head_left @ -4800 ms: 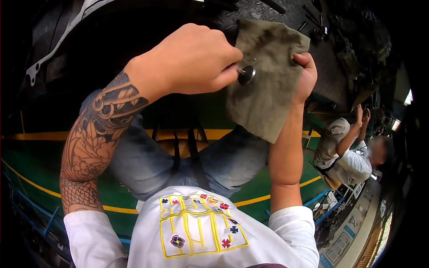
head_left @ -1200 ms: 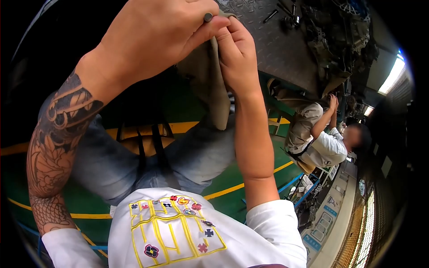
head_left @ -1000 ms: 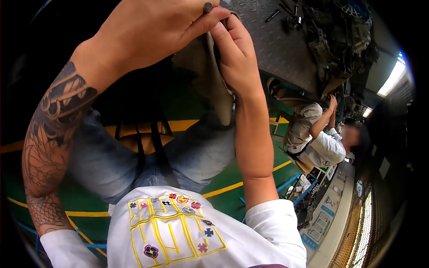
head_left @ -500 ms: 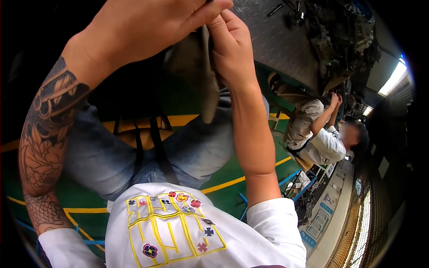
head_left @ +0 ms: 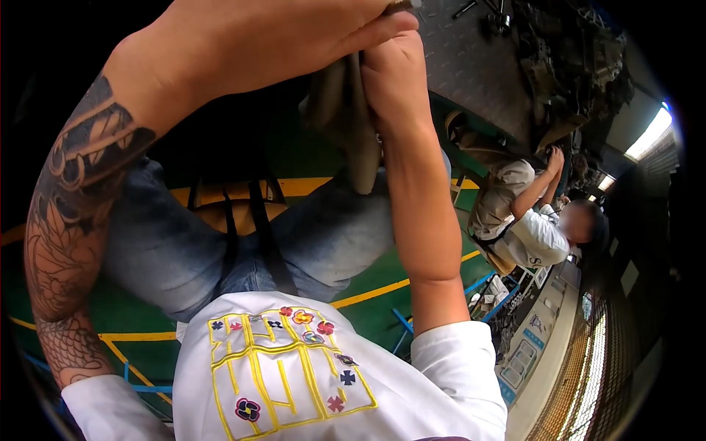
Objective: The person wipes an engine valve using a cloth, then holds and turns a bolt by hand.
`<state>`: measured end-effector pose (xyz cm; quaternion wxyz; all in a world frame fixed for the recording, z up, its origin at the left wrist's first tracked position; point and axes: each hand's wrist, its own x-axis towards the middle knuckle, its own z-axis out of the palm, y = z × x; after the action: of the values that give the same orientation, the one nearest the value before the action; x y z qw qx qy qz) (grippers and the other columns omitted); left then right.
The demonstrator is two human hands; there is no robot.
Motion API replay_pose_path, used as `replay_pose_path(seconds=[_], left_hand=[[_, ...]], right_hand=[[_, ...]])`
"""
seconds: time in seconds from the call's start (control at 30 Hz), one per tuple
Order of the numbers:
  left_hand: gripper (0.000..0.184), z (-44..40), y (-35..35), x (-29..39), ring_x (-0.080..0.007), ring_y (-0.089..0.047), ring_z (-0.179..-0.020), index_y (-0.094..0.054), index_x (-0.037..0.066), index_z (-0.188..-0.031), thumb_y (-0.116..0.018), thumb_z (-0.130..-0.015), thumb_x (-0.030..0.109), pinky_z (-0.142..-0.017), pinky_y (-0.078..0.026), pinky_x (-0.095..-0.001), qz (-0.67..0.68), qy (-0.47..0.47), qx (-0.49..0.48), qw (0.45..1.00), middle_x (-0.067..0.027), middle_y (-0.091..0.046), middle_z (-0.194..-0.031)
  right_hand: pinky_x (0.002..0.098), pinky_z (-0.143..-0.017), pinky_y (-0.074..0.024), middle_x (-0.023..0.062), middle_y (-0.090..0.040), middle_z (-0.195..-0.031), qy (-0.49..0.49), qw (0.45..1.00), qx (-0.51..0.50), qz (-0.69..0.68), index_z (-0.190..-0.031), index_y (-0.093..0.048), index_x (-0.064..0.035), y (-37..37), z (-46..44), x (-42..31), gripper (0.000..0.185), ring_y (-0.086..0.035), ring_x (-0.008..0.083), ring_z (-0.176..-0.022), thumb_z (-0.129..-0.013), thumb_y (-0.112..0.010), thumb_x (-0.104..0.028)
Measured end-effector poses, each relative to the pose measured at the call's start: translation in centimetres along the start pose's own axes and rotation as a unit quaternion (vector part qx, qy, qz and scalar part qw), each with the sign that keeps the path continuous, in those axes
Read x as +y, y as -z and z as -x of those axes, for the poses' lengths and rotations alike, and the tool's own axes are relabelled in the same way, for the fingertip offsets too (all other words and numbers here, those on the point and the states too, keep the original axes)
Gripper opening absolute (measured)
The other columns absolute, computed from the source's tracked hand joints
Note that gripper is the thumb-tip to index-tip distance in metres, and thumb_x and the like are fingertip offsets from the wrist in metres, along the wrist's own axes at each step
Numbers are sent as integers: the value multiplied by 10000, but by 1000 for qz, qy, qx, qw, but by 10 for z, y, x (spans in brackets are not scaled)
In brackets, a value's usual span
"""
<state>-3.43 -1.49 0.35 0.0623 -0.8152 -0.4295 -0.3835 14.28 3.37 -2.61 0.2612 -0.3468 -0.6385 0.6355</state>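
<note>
My left hand (head_left: 294, 37), at the end of the tattooed arm, reaches across the top of the view. Its fingers are closed, the thumb pressed near a small greyish metal-looking piece (head_left: 401, 6) cut off by the upper edge. My right hand (head_left: 397, 77) is curled into a fist just under the left thumb, and the two hands touch. A grey-brown cloth (head_left: 360, 140) hangs down beside the right hand and wrist, seemingly gripped in that fist. The fingertips of both hands are mostly hidden.
A metal tread-plate surface (head_left: 478, 73) lies to the upper right, with small dark metal parts (head_left: 496, 18) and a large dark machine assembly (head_left: 570, 73) on it. A co-worker (head_left: 529, 220) bends over work at the right. Blue-framed racks (head_left: 507, 298) stand behind.
Both hands and the hanging cloth have shifted to the right. The small greyish piece by the left thumb shows more now. My right fist is turned more closed.
</note>
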Motion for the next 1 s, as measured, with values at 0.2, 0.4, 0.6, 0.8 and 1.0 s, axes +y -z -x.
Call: replay_pose_path(seconds=[0.2,0.4,0.6,0.8,1.0], left_hand=[[327,-4,3,-2,-287,-614,-531,-576,60,-687,-671,-959,214,-481,-479,-387,-60,-1,19,998,-97,-578,-592],[297,-3,-3,-7,-270,-638,-557,-586,68,-698,-678,-938,218,-506,-513,-368,-28,4,24,999,-84,-598,-608],[264,-2,-12,-2,-262,-646,-568,-595,74,-723,-690,-916,228,-519,-525,-363,-5,2,6,1000,-82,-607,-621],[291,-7,-2,-5,-283,-626,-568,-584,69,-748,-653,-973,239,-497,-492,-375,-4,3,60,998,-91,-593,-639],[325,2,-5,-8,-299,-559,-529,-554,62,-765,-621,-1024,246,-462,-430,-386,64,-6,71,995,-98,-524,-627]], right_hand=[[263,-860,-543,69,-693,-1121,-19,980,-80,-182,-1236,-610,5,16,-6,19,299,-663,127,-991,-1103,-516,-246],[281,-829,-557,67,-700,-1091,-38,982,-107,-153,-1201,-624,11,20,-4,19,284,-675,144,-950,-1102,-509,-229],[284,-750,-543,80,-704,-1065,7,999,-5,-32,-1155,-639,8,18,-5,21,256,-669,145,-898,-1084,-519,-207],[274,-832,-542,88,-692,-1142,3,985,98,-142,-1223,-632,8,0,-2,0,305,-663,153,-982,-1091,-501,-234],[316,-944,-536,127,-685,-1207,-9,961,98,-258,-1291,-618,0,9,2,4,476,-664,203,-1067,-1119,-376,-372]])
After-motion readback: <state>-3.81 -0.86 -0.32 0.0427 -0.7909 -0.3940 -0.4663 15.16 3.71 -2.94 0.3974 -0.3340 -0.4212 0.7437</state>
